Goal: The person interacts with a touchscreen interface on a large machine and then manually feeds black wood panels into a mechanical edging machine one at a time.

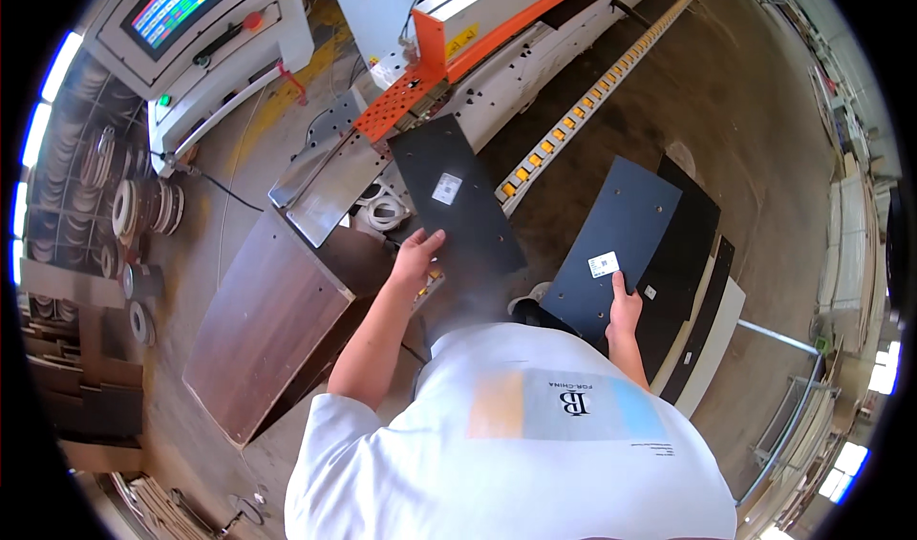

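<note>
My left hand [418,254] grips the lower left edge of a dark grey rectangular panel [470,220], thumb on top. This panel bears a white label and a few small holes, and its far end reaches the orange perforated bracket [392,108] of a machine. On the right, my right hand [623,309] is closed on the near edge of a blue-grey panel [611,217], its thumb just below a white label. That panel overlaps a pile of darker panels [683,244]. The fingers of both hands are mostly hidden under the panels.
An orange-edged machine bed [535,58] and a rail with yellow rollers [592,96] run toward the far right. At far left stands a control cabinet with a lit screen [177,3]. A brown wood-grain box [267,320] is at left; edging rolls [143,206] stand beyond it.
</note>
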`<state>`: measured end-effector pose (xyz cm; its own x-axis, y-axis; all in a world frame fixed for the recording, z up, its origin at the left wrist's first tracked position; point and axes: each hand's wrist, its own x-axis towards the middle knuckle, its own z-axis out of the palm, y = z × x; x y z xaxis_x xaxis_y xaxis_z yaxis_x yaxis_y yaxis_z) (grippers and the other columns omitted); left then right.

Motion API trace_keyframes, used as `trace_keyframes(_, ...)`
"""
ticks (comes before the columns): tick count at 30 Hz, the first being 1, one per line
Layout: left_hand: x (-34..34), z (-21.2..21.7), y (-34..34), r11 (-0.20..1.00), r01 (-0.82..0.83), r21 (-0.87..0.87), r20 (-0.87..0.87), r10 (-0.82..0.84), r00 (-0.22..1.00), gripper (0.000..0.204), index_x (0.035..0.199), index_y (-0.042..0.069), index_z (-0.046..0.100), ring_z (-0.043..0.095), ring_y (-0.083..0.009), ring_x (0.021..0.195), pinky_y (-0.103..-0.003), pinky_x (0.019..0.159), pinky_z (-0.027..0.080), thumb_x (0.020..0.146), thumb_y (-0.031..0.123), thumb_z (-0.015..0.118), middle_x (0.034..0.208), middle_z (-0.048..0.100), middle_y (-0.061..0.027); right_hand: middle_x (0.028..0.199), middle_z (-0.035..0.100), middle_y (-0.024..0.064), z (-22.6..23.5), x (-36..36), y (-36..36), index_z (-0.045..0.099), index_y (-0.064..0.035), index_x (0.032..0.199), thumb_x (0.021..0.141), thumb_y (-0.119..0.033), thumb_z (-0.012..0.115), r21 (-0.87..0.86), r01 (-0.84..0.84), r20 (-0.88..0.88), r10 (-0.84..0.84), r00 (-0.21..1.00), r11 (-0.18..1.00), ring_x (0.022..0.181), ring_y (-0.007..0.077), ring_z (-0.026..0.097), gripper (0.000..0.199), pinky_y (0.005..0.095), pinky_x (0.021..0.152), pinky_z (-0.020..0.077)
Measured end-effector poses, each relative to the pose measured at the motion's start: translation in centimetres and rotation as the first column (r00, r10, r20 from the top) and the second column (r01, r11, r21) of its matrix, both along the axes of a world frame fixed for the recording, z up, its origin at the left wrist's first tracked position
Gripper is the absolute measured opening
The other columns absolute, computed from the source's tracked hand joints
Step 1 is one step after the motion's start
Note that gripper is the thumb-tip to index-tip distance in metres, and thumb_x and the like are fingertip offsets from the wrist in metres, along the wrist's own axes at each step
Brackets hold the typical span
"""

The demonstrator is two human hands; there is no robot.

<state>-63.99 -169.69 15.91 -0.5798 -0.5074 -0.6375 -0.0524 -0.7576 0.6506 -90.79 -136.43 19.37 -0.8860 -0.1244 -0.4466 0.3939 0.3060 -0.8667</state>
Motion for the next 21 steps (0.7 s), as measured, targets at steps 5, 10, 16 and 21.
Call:
trace_keyframes(5, 1.8, -1.7, -2.2, 0.973, -0.23, 0.007, 0.001, 0.23, 0.973, 0.026, 0.122, 0.007, 0.062, 0.071, -0.0199, 0.092, -0.034, 0.077, 0.06, 0.102, 0.023, 0.065, 0.109, 0.072, -0.006, 0.122, 0.068, 0.0133, 0.3, -0.8, 0.1, 0.063, 0.0086, 0.127, 0.097, -0.034, 0.073, -0.008, 0.003, -0.01, -0.003, 1.0, 1.0, 0.107, 0.0221, 0.064, 0.053, 0.0346, 0.095, 0.0488)
trace_keyframes(10, 1.3, -2.5, -3.1, 0.925, -0.343, -0.161, 0.166, 0.368, 0.915, 0.045, 0.142, 0.009, 0.049, 0.068, -0.0227, 0.101, -0.034, 0.083, 0.056, 0.102, 0.021, 0.065, 0.123, 0.068, -0.0097, 0.125, 0.067, 0.0135, -0.2, -1.7, 0.6, 0.062, 0.0084, 0.13, 0.098, -0.032, 0.07, 0.059, -0.016, -0.034, 0.018, 0.999, 0.998, 0.11, 0.0233, 0.064, 0.052, 0.035, 0.097, 0.0479)
trace_keyframes(16, -2.0, -0.5, -2.5, 0.716, -0.609, -0.341, 0.044, 0.659, 0.751, 0.078, 0.164, 0.014, 0.015, 0.06, -0.0239, 0.115, -0.036, 0.098, 0.049, 0.101, 0.009, 0.061, 0.135, 0.06, -0.0178, 0.122, 0.069, 0.0148, -0.5, -2.4, 1.7, 0.063, 0.0089, 0.128, 0.099, -0.029, 0.069, 0.073, -0.06, -0.073, 0.066, 0.995, 0.995, 0.106, 0.0244, 0.065, 0.048, 0.0352, 0.095, 0.049)
trace_keyframes(21, -3.2, -3.9, -3.6, 0.651, -0.645, -0.4, -0.062, 0.683, 0.728, 0.074, 0.163, 0.012, 0.021, 0.059, -0.0239, 0.118, -0.035, 0.102, 0.046, 0.1, 0.003, 0.059, 0.142, 0.056, -0.0151, 0.121, 0.069, 0.0158, -0.7, -3.5, 2.0, 0.063, 0.0092, 0.127, 0.099, -0.028, 0.069, 0.124, -0.102, -0.045, 0.109, 0.993, 0.987, 0.106, 0.0247, 0.066, 0.047, 0.0353, 0.094, 0.0493)
